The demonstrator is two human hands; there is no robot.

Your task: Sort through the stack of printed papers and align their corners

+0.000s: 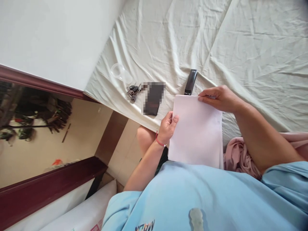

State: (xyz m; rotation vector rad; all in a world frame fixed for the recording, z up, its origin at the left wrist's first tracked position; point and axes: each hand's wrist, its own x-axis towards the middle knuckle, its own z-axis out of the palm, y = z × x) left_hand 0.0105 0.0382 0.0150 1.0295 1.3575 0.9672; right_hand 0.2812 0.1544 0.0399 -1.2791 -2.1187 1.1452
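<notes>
A stack of white paper sheets lies across my lap, close against my blue shirt. My left hand grips its left edge, thumb on top, with a red string bracelet at the wrist. At the far edge, toward the right corner, my right hand pinches the sheets between thumb and fingers. Just beyond the paper's far edge is a black stapler on the bed sheet. The undersides of the paper and some of my fingers are hidden.
Left of the paper lie a blurred-out dark phone, a bunch of keys and a clear plastic cup on the wrinkled bed sheet. Pink cloth is bunched at my right. A dark red wooden frame stands at lower left.
</notes>
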